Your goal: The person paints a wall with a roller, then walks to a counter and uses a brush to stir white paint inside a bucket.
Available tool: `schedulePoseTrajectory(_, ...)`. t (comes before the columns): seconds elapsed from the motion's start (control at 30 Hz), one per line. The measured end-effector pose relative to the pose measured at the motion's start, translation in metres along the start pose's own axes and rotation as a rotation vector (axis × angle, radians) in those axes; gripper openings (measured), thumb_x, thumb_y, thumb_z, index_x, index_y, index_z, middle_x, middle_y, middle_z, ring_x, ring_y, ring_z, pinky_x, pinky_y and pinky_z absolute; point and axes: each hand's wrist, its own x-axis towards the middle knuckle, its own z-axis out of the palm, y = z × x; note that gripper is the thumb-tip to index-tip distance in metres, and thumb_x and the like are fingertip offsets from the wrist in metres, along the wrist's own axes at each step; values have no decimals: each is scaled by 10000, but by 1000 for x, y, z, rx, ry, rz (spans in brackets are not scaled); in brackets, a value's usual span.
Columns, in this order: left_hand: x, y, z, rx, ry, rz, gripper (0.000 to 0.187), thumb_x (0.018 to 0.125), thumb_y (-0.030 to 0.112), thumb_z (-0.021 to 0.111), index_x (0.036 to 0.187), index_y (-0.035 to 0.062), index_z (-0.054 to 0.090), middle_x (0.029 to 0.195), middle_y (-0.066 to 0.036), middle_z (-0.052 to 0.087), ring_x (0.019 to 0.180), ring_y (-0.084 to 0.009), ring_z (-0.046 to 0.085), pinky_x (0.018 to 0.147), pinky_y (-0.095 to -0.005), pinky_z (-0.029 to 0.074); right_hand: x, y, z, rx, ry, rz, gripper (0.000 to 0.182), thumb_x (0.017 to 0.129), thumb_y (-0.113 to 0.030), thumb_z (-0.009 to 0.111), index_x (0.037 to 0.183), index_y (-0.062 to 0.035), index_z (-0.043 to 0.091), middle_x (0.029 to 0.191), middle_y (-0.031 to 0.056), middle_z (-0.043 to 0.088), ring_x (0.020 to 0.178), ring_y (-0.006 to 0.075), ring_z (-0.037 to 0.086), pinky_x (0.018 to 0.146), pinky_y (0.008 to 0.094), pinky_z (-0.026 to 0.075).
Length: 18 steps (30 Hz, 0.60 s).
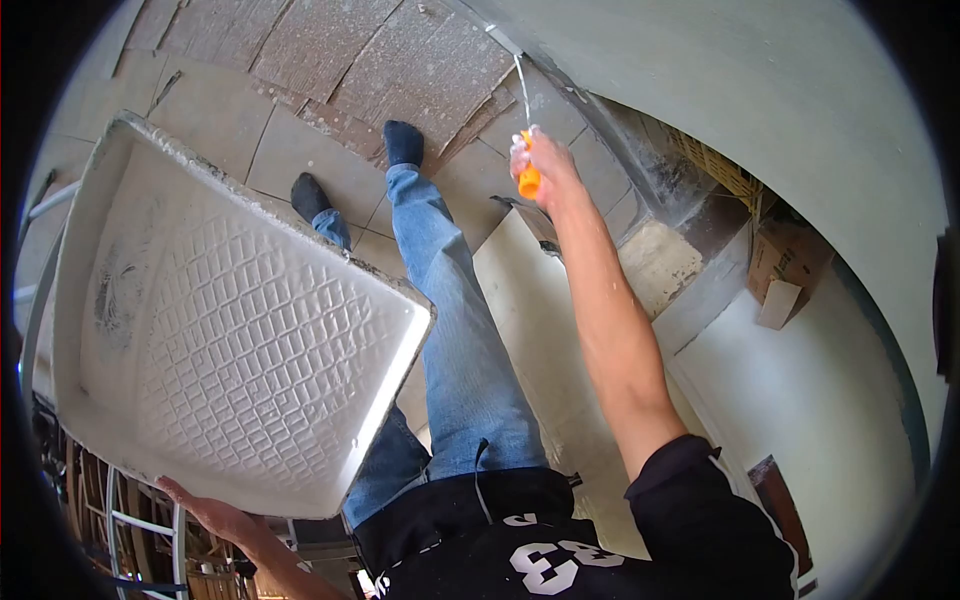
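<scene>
My right hand (548,165) is wrapped round the orange handle of a paint roller (529,181). The roller's thin, white-spattered rod runs up to a small white roller head at the base of the pale wall (740,90); whether it touches the wall is hard to tell. White paint marks my fingers. On the left, my left hand (208,508) holds a large paint tray (250,330) by its lower edge, most of the fingers hidden under it. The tray is coated in white paint, with a raised diamond grid and a bright wet strip along its right edge.
Paint-spattered cardboard sheets (425,75) lie over the floor tiles (290,150) beyond my socked feet. A cardboard box (790,265) and a yellow woven item (715,165) are at right. A metal ladder (145,522) stands at lower left, near piled wooden pieces.
</scene>
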Motion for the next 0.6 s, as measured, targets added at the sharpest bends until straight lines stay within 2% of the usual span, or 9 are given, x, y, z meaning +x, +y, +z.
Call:
schedulePoseTrajectory(0.1, 1, -1, -2, -20, -37, 22, 789, 944, 591, 340, 1475, 28, 186, 1512, -159, 231, 1342, -310, 304, 1106, -425, 263, 4, -3, 15, 104, 3, -29, 268, 974, -286, 400, 827, -71, 461, 603, -1, 423, 471, 103, 411, 426, 269, 357)
schedulePoseTrajectory(0.13, 3, -3, -3, -57, -63, 8, 789, 945, 590, 341, 1474, 24, 186, 1513, -159, 228, 1344, -311, 301, 1108, -422, 262, -6, 3, 8, 54, 27, -25, 282, 978, -322, 412, 843, -83, 475, 622, -11, 435, 476, 93, 412, 424, 254, 356)
schedulePoseTrajectory(0.27, -1, 2, 7, -248, -186, -23, 766, 962, 561, 340, 1461, -4, 207, 1510, -160, 240, 1343, -312, 307, 1109, -412, 261, -115, 60, -39, -230, 94, -116, 362, 969, -468, 441, 860, -132, 519, 651, -37, 458, 470, 59, 401, 405, 212, 345)
schedulePoseTrajectory(0.3, 3, -1, 8, -295, -246, -3, 753, 968, 547, 337, 1457, -12, 210, 1508, -160, 245, 1343, -306, 310, 1110, -407, 260, -151, 70, -49, -319, 179, -107, 399, 953, -522, 441, 890, -137, 524, 616, -44, 430, 457, 47, 390, 396, 202, 340)
schedulePoseTrajectory(0.37, 5, -10, 15, -377, -354, 44, 729, 982, 519, 330, 1450, -28, 218, 1504, -159, 257, 1342, -294, 315, 1111, -397, 258, -220, 73, -63, -177, 225, -17, 406, 941, -543, 453, 890, -144, 515, 585, -53, 399, 445, 36, 386, 390, 195, 334)
schedulePoseTrajectory(0.43, 2, -3, 26, -427, -507, 45, 683, 994, 496, 320, 1405, -49, 320, 1421, -168, 398, 1259, -259, 429, 1066, -360, 328, -277, 73, -83, -177, 193, -27, 416, 933, -561, 454, 895, -149, 499, 583, -60, 386, 419, 35, 370, 374, 198, 324)
schedulePoseTrajectory(0.5, 3, 3, 27, -231, -567, 103, 658, 997, 495, 318, 1329, -60, 443, 1288, -158, 532, 1130, -226, 531, 987, -328, 406, -329, 78, -102, -176, 129, -61, 437, 944, -552, 438, 924, -120, 505, 599, -41, 409, 416, 48, 371, 373, 206, 321)
schedulePoseTrajectory(0.57, -10, 12, 35, -262, -534, 285, 663, 994, 507, 321, 1243, -72, 527, 1147, -146, 614, 1005, -212, 584, 913, -316, 450, -373, 82, -120, -300, 98, -129, 413, 960, -523, 422, 926, -120, 502, 597, -42, 408, 404, 47, 355, 370, 203, 320)
schedulePoseTrajectory(0.6, -8, 9, 38, -274, -523, 297, 646, 997, 494, 330, 1198, -78, 553, 1086, -145, 633, 949, -202, 591, 867, -309, 460, -395, 82, -122, -316, 78, -146, 393, 967, -499, 425, 922, -115, 500, 598, -43, 407, 409, 46, 354, 370, 201, 320)
